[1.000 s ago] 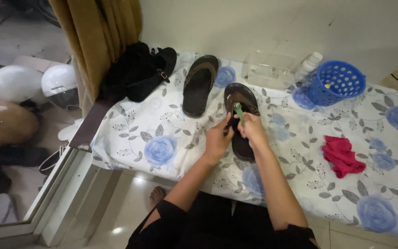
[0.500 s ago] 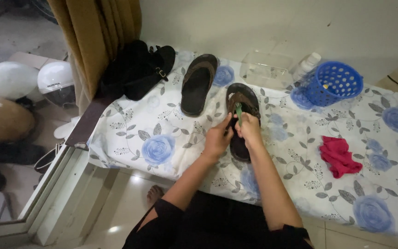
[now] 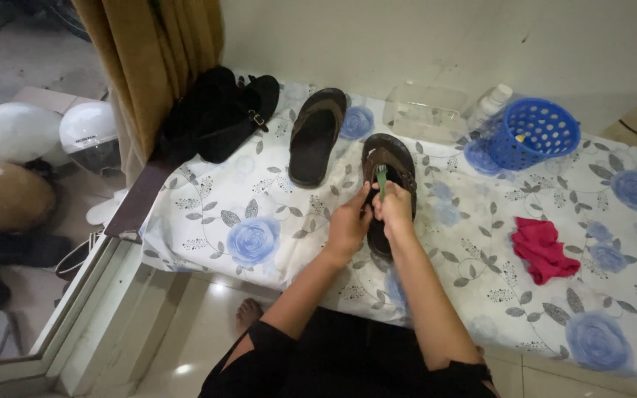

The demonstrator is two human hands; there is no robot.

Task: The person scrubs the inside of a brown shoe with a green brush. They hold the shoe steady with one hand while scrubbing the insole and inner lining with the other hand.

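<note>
Gripping a green brush [image 3: 381, 179] in our closed right hand [image 3: 394, 208], we are steadying the brown sandal [image 3: 387, 177] with our left hand [image 3: 349, 225], fingers curled on its edge, on the floral cloth [image 3: 259, 221] beside its pair [image 3: 316, 136]

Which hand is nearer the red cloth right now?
Right. The right hand holds a green brush over the brown sandal, on the side facing the red cloth. The left hand sits beyond it, farther from the cloth.
</note>
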